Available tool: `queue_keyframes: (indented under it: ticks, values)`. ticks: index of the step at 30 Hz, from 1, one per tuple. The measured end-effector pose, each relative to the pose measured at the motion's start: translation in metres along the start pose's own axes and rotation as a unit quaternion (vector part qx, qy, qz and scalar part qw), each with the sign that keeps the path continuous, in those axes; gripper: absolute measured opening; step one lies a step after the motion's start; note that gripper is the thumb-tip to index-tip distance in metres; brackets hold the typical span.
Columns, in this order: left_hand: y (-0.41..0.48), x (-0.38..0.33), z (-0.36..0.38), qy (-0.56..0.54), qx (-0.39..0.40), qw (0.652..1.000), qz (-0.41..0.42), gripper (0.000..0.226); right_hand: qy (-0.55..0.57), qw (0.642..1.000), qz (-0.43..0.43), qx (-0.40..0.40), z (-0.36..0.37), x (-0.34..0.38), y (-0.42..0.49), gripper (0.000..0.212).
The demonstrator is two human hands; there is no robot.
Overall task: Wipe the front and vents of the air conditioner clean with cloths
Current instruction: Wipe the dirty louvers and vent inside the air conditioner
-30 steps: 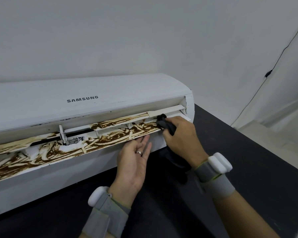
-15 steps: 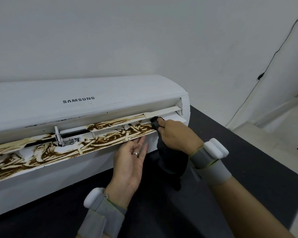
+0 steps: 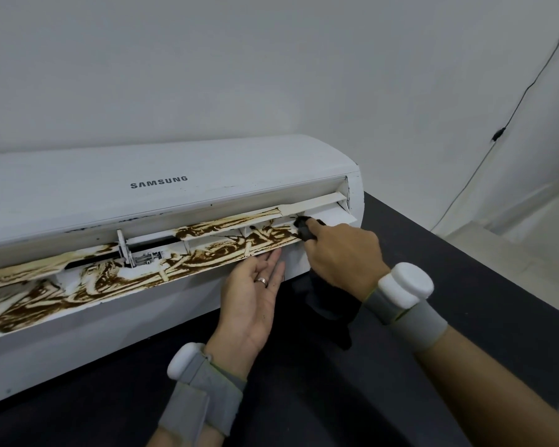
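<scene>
A white Samsung air conditioner (image 3: pixel 162 201) lies on a black table. Its open vent flap (image 3: pixel 149 269) is smeared with brown grime along most of its length; the right end by the hinge looks white. My right hand (image 3: pixel 342 253) grips a black cloth (image 3: pixel 329 304) and presses a wad of it with a fingertip into the vent slot near the right end; the rest of the cloth hangs below the hand. My left hand (image 3: pixel 252 298) lies palm up with straight fingers, fingertips under the flap's lower edge.
The black table (image 3: pixel 449 285) extends right and toward me. A white wall (image 3: pixel 239 75) rises behind the unit. A thin black cable (image 3: pixel 497 137) runs down the wall at right toward a pale floor (image 3: pixel 530 227).
My right hand with the cloth has slid slightly left along the vent slot and back toward its right end. The left hand stays under the flap. The view has shifted a little.
</scene>
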State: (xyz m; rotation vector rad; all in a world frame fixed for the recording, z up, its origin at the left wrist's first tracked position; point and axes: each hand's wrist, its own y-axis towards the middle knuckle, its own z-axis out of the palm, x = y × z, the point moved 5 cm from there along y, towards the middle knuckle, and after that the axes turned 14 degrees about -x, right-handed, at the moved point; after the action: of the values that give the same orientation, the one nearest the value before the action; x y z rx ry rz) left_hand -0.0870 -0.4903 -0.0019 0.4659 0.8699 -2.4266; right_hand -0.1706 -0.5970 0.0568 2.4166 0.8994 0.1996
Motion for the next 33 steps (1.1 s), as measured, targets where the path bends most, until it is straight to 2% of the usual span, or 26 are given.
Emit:
queue_keyframes:
  ticks: [2,5,12,17,21,23,25,27,30,33]
  values:
    - [0.001,-0.001,0.0,-0.004,0.003,1.0,0.0,0.016,0.011,0.999,0.011,0.029,0.001,-0.016,-0.005,0.039]
    - [0.001,-0.001,0.001,-0.001,0.008,1.0,0.01,0.018,0.097,0.991,0.061,0.064,0.004,-0.041,-0.005,0.039]
    - [0.002,0.0,0.001,0.009,0.011,1.0,0.025,0.023,0.16,0.981,0.103,-0.037,0.007,-0.038,0.016,0.037]
    - [0.002,0.0,0.0,0.012,0.008,1.0,0.021,0.02,0.263,0.924,0.242,-0.138,0.008,-0.037,0.016,0.027]
    - [0.002,0.0,0.001,0.013,0.008,1.0,0.016,0.018,0.203,0.923,0.298,-0.135,0.016,-0.037,0.011,0.027]
    - [0.003,-0.001,-0.001,0.01,0.002,1.0,0.012,0.017,0.19,0.936,0.272,-0.118,0.017,-0.03,0.014,0.026]
    - [0.004,0.0,-0.001,0.005,0.001,1.0,0.007,0.017,0.222,0.951,0.192,-0.098,0.015,-0.02,0.015,0.024]
    - [0.004,0.0,-0.001,0.001,0.002,1.0,0.005,0.017,0.27,0.951,0.132,-0.077,0.01,-0.016,0.014,0.022]
    - [0.003,0.0,-0.001,-0.001,0.008,1.0,0.006,0.018,0.287,0.944,0.145,-0.076,0.002,-0.029,0.014,0.021]
    - [0.003,-0.001,-0.001,0.0,0.003,1.0,0.004,0.017,0.227,0.956,0.17,-0.081,0.004,-0.028,0.014,0.024]
